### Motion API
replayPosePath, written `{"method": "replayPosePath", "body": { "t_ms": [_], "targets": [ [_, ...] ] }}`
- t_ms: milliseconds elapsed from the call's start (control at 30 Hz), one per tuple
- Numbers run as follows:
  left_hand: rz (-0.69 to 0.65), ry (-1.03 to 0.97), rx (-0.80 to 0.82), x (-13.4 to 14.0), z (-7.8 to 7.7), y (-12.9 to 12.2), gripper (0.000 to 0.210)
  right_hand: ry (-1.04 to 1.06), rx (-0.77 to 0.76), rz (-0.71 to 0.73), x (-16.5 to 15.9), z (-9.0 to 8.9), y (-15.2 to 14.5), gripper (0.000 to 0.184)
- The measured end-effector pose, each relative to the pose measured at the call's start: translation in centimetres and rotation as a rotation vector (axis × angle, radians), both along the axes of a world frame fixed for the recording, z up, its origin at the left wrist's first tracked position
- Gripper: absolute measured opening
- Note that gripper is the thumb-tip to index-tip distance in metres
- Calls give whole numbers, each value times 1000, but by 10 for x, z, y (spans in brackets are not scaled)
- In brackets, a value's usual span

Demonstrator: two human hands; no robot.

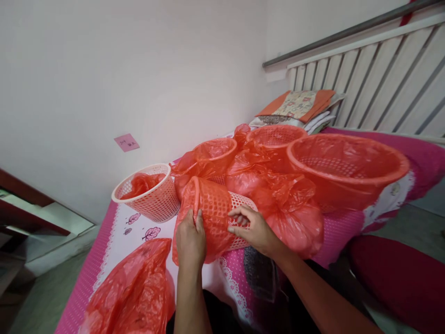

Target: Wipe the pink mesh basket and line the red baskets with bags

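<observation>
1. Near the near edge of the lace-printed cloth, a latticed plastic basket lies sideways, thin crinkled red bag over its rim.
2. Left hand pinches bag and rim; right hand's fingers are parted.
3. Smooth white wall behind.

1. Pale cloth lies bare between the white basket and the loose red bag: a passage from the left.
2. Lined baskets crowd close behind the held basket.
3. Bulging red bags block its right side.
4. Air above the basket rims is open.
</observation>
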State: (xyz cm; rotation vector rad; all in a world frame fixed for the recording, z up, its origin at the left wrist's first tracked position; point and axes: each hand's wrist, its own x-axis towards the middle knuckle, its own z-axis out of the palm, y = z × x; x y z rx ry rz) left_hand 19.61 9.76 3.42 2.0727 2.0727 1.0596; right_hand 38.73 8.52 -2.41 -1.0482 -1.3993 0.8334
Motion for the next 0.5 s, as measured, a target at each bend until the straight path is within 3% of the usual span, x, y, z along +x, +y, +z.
{"method": "replayPosePath", "body": {
  "t_ms": [100, 200, 367, 500],
  "targets": [
    [-27, -7, -3, -5, -3, 1, 24, -55, 72, 83, -4, -2, -1, 5],
    [-66, -51, -16, -11, -4, 1, 25, -64, 68, 75, 0, -6, 3, 11],
    [-69, -86, -22, -13, -4, 2, 27, 17, -89, -119, 9, -15, 10, 20],
    [-91, -97, -38, -13, -3, 2, 28, 102, -176, -34, 0, -18, 9, 31]
  ]
}}
